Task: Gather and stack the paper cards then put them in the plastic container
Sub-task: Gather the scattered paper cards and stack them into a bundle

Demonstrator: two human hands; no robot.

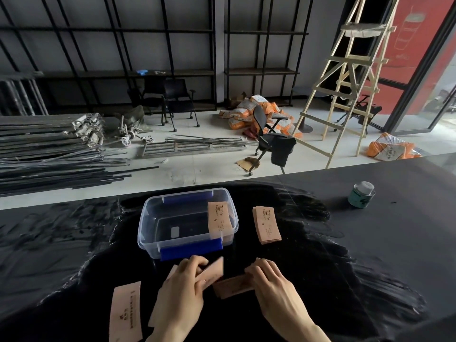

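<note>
A clear plastic container [148, 218] with blue clips stands open on the black table, ahead of my hands. One tan paper card [219, 219] leans inside its right wall. A small stack of cards [267, 224] lies on the table right of it. My left hand [182, 290] grips a blurred card [213, 270] near the container's front. My right hand [274, 285] presses fingertips on a card stack [233, 288] lying flat between the hands. Another card [125, 312] lies at the lower left, and a further card [153, 318] peeks from under my left wrist.
A green tin with a silver lid [361, 195] stands on the table at the far right. The table's far edge [320, 170] runs behind the container. Beyond it are metal bars, office chairs, orange sacks and a wooden ladder on the floor.
</note>
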